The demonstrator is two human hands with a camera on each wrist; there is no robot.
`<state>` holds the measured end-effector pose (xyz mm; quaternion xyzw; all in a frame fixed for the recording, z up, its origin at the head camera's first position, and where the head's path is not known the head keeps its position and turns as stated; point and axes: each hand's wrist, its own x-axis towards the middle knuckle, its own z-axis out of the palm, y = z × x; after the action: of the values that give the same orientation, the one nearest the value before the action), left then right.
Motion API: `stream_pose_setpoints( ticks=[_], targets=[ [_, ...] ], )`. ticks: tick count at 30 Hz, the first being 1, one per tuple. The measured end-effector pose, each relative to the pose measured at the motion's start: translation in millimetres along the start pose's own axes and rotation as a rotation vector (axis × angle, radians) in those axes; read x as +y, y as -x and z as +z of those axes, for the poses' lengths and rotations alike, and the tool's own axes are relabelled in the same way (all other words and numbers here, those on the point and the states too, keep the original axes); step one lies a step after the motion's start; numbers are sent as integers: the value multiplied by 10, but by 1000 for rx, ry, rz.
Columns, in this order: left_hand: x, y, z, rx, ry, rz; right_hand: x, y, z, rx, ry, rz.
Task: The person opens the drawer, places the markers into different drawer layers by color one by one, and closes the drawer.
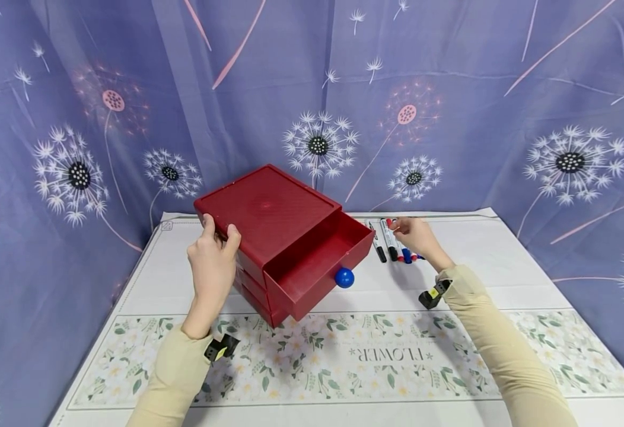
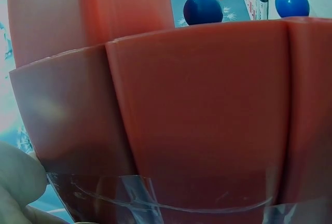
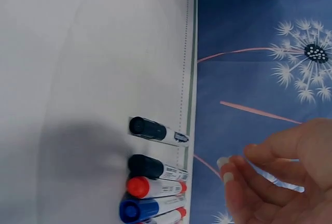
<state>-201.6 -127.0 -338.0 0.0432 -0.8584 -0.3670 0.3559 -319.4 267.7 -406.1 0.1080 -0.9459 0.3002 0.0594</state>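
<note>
A red plastic drawer box (image 1: pixel 266 216) stands on the table, its top drawer (image 1: pixel 312 279) pulled out with a blue ball knob (image 1: pixel 344 277) on the front. My left hand (image 1: pixel 212 261) grips the box at its left edge, part of the fingers hidden there. In the left wrist view, clear tape (image 2: pixel 207 195) crosses the box's side. My right hand (image 1: pixel 416 237) is over a row of markers (image 1: pixel 389 240), fingers loosely bent. The right wrist view shows no object between its fingertips. Among the markers are a black-capped one (image 3: pixel 150 128), a red-capped one (image 3: pixel 155 187) and a blue-capped one (image 3: pixel 150 208).
A white tablecloth (image 1: pixel 146 284) with a floral band covers the table. Behind and beside it hangs a purple curtain (image 1: pixel 269 77) with dandelion prints. Small black cameras (image 1: pixel 221 348) are strapped at both wrists.
</note>
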Motion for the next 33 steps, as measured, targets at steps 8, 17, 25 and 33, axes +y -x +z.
stream_pose_setpoints(
  ticks=[8, 17, 25, 33],
  targets=[
    [-12, -4, 17, 7, 0, -5, 47, 10, 49, -60, 82, 43],
    [-19, -10, 23, 16, -2, -1, 180, -29, 156, -119, 148, 83],
    [-28, -11, 28, 6, 7, -5, 265, -42, 255, -104, 208, 87],
    [-39, -16, 32, 6, 5, -7, 246, -59, 327, -85, 265, 86]
  ],
)
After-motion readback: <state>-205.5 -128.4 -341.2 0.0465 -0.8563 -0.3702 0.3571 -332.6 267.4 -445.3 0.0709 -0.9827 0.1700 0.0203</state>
